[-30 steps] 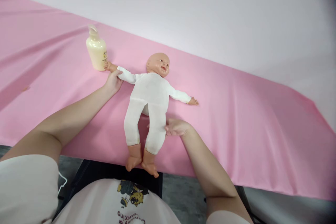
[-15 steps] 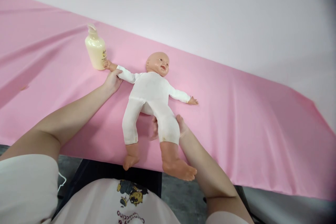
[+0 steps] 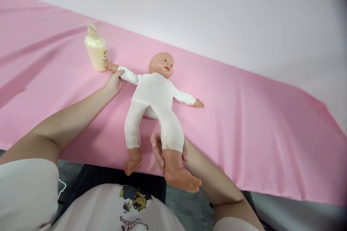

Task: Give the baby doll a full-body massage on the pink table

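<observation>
A baby doll point(image 3: 153, 90) lies face up, with a white cloth body and flesh-coloured plastic head, hands and feet. At the left, my left hand point(image 3: 115, 82) grips the doll's outstretched arm near its wrist, thumb on top and the other fingers mostly hidden beneath. My right hand point(image 3: 157, 149) is wrapped from below around the lower leg on the right, at the cuff just above the foot. Its fingers show on the inner side and a fingertip on the outer; the palm is behind the leg. The doll's other leg and arm rest free of my hands.
A cream pump bottle point(image 3: 96, 50) stands upright at the doll's left-side hand, which seems to touch it. Pink cloth point(image 3: 260, 130) with some folds covers the table. A white surface point(image 3: 217, 11) lies beyond its far edge.
My right hand has slid down the doll's leg, from around the knee to the cuff near the ankle. My left hand keeps its grip on the arm.
</observation>
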A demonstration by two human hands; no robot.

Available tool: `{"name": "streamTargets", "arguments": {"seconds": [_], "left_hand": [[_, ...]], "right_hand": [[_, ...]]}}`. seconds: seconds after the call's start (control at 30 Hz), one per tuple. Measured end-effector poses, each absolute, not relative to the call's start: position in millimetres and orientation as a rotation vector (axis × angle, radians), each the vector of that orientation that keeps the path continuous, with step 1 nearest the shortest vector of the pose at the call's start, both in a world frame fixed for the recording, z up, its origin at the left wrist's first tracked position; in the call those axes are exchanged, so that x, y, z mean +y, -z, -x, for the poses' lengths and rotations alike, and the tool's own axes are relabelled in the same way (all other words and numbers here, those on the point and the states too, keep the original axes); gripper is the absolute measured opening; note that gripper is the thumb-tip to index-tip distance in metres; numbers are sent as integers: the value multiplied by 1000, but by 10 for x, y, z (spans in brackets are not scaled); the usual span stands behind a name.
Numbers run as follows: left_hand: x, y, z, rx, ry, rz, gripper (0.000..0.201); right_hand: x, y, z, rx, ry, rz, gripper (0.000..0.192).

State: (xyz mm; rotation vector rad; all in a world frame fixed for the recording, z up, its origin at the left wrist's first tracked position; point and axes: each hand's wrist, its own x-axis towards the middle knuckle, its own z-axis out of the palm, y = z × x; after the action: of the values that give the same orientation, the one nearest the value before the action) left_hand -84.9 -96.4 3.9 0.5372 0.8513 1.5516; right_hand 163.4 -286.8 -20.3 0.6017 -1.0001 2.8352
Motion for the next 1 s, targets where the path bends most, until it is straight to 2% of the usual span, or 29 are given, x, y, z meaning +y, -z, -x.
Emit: {"name": "streamTargets", "arguments": {"seconds": [0.13,0.3,0.47,0.6,0.83,1.0], "left_hand": [[-969,-37,848,863,-1546,-550,20],[-960,-21,846,874,-1560,-562,25],[-989,-30,828,882,-1559,-643,38],[-1074,-65,780,886,-1596,-741,49],[-1188,-134,700,865,-1654,-911,60],[-1185,-151,718,860,-1657,-857,68]], "right_hand": [[-2890,148,-1628,-819,-2760,-881,72],[-2881,-32,-1746,-883,-2760,-600,51],[-2952,-369,-1867,-939,-2427,-41,52],[-2916,-536,-1952,-973,-2245,31,50],[-2685,-305,-2193,-1084,-2483,-65,62],[-2739,-302,-2201,-1197,-2688,39,60]]}}
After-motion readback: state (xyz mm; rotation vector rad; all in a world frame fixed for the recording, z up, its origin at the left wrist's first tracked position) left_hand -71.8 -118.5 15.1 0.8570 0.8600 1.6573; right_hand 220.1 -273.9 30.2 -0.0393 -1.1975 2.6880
